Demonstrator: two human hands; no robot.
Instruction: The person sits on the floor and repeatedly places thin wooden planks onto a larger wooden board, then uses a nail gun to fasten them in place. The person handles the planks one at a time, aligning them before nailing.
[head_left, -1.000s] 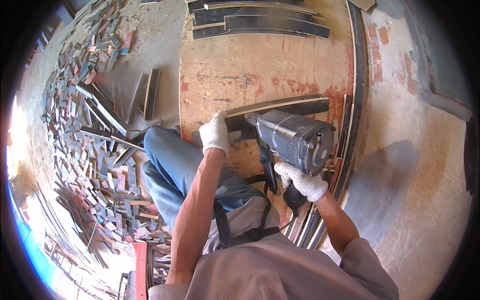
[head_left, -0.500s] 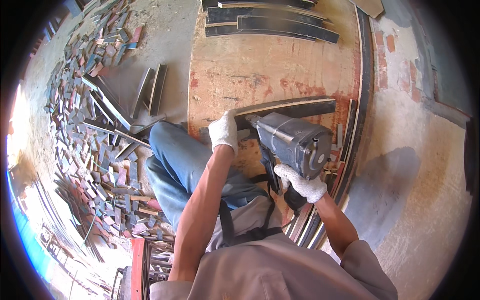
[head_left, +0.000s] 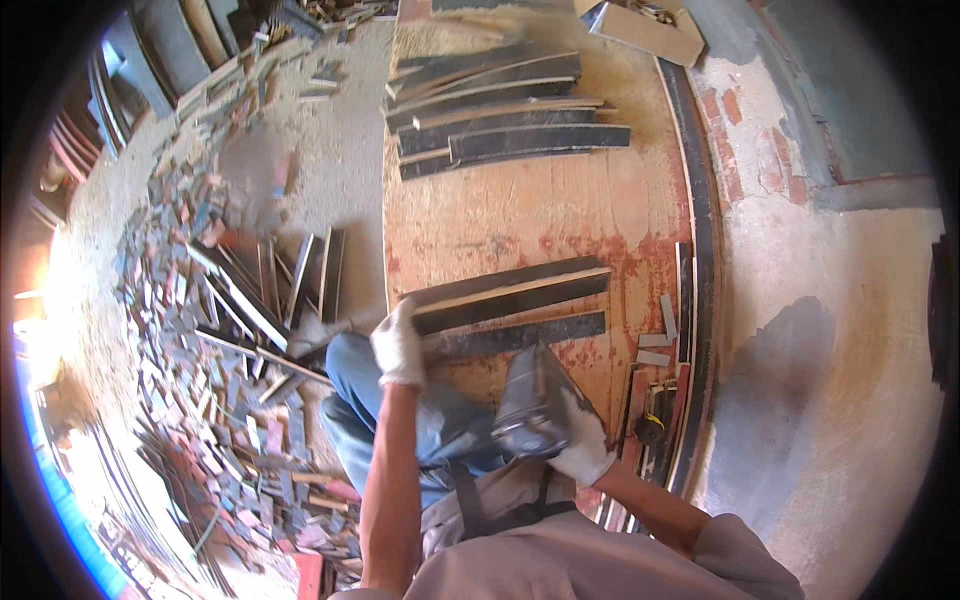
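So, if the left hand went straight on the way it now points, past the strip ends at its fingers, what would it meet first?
The left hand would probably cross bare board, then meet the left end of the nearest dark strip in the far pile; the hand's height is unclear.

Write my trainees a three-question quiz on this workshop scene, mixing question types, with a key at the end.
1. What tool does the right hand hold?
2. True or false: the left hand is at the right-hand end of the paired dark strips.
3. Fill in the gap: the large scatter of offcuts lies to the ____ of the wooden board.

Key:
1. A dark power tool, apparently a nail gun, though blurred.
2. False; it is at their left-hand end.
3. Left.
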